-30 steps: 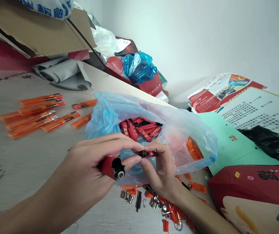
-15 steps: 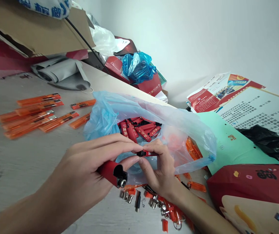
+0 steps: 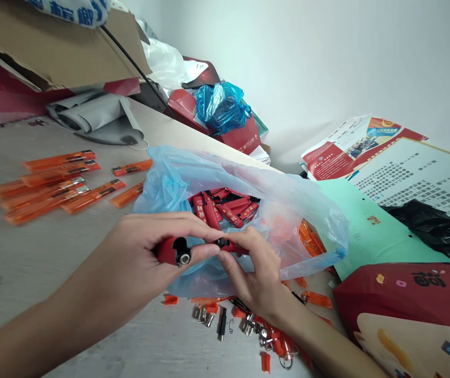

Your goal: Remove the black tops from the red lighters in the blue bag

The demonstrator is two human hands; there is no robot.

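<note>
My left hand (image 3: 134, 252) curls tightly around a red lighter (image 3: 168, 252), its lower end lost in my grasp, while my right hand (image 3: 262, 265) pinches a second lighter (image 3: 233, 247) (mostly covered) above a blue bag (image 3: 244, 170); whether the orange lighters (image 3: 310, 239) at right lie inside, I cannot tell.

Left hand (image 3: 142, 247) held curled, index finger (image 3: 191, 228) and thumb (image 3: 203, 254) stretched toward right hand (image 3: 260, 270); right fingers (image 3: 250, 242) bent in pinch; forearms (image 3: 63, 315) angled inward.

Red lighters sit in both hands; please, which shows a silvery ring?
The lighter in the left hand; the other lighter, in the right hand, shows a black tip.
</note>
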